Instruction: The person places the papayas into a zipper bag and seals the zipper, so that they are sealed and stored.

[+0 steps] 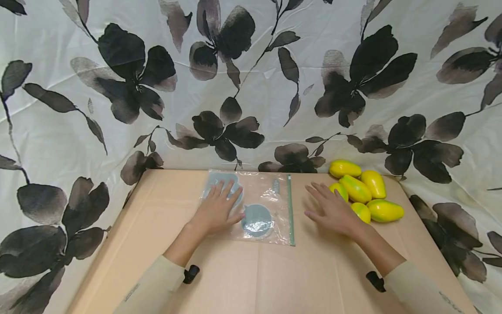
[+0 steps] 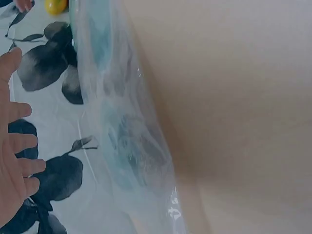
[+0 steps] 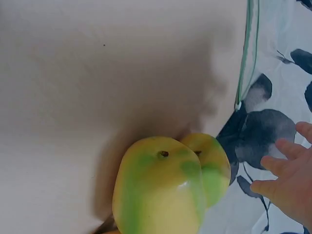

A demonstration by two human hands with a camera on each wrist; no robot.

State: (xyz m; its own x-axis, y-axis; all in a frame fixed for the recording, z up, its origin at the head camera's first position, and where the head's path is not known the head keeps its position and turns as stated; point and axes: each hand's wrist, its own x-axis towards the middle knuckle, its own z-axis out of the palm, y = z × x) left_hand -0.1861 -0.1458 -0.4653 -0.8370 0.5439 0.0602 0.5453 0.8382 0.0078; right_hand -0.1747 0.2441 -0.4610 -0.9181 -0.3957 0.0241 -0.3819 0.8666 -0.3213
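Note:
A clear plastic zip bag (image 1: pixel 260 188) with a green strip down its right edge lies flat on the cardboard-coloured tabletop. Inside it show a round pale blue piece (image 1: pixel 257 220) and a second pale blue piece (image 1: pixel 223 178) with a wavy outline. My left hand (image 1: pixel 217 209), fingers spread, is over the bag's left part and hides some of the second piece. Several yellow-green mangoes (image 1: pixel 356 189) are grouped at the right. Just left of them, my right hand (image 1: pixel 329 207) has its fingers spread and holds nothing; its wrist side overlaps the nearest mangoes in the head view.
Behind the tan tabletop (image 1: pixel 235 279) hangs a white cloth (image 1: pixel 282 109) with dark printed flowers, which also drops along both sides. Each sleeve cuff has a small black wrist camera (image 1: pixel 191 274). Two mangoes (image 3: pixel 158 187) loom close in the right wrist view.

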